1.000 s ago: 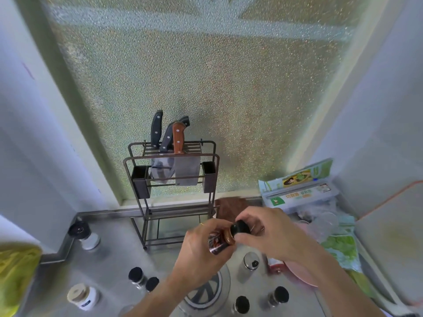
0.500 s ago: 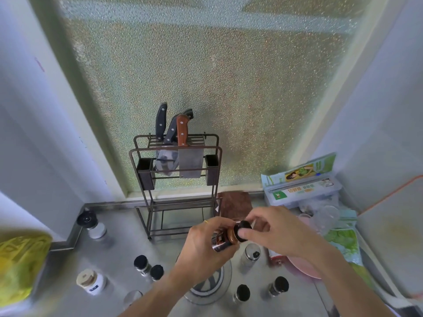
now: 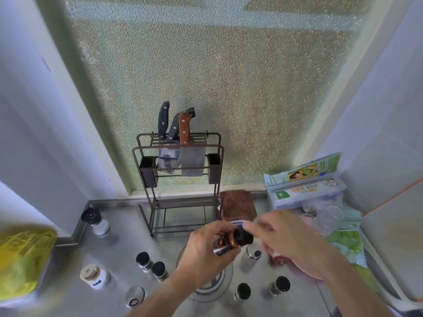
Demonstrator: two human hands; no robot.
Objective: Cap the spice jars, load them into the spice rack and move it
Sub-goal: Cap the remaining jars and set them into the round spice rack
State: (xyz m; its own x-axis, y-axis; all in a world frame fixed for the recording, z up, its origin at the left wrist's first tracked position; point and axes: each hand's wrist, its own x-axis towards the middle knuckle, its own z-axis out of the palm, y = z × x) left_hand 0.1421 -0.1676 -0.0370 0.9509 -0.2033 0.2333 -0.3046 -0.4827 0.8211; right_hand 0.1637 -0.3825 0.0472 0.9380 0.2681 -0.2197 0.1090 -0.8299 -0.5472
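From the head camera, the left hand [image 3: 206, 255] was wrapped around a small spice jar [image 3: 223, 244], holding it tilted on its side above the steel counter [image 3: 119, 252], with its mouth turned toward the other hand. The right hand [image 3: 290, 239] met it there, its blurred fingertips [image 3: 254, 226] pinched on the jar's black cap [image 3: 243, 236], which sat against the jar's coppery neck; whether the cap was fully seated could not be told. Behind the hands, the dark wire spice rack [image 3: 178, 179] stood on the counter against the frosted window [image 3: 206, 76], its lower shelves bare of jars and three knives [image 3: 178, 129] slotted into its top. More jars stood loose on the counter: two black-capped ones [image 3: 151, 266] just beside each other to the left of the hands, two more [image 3: 261, 288] nearer the camera on the right, and a steel-topped one [image 3: 251, 253] partly hidden under the right hand. Farther left stood a white jar with a tan lid [image 3: 93, 275], a clear shaker-top jar [image 3: 135, 296] and a white jar with a black grinder top [image 3: 95, 220] near the wall. A brown cloth [image 3: 238, 204] lay beside the rack, boxes of wrap [image 3: 304, 181] sat in the right corner, and something yellow [image 3: 23, 259] filled the left edge.
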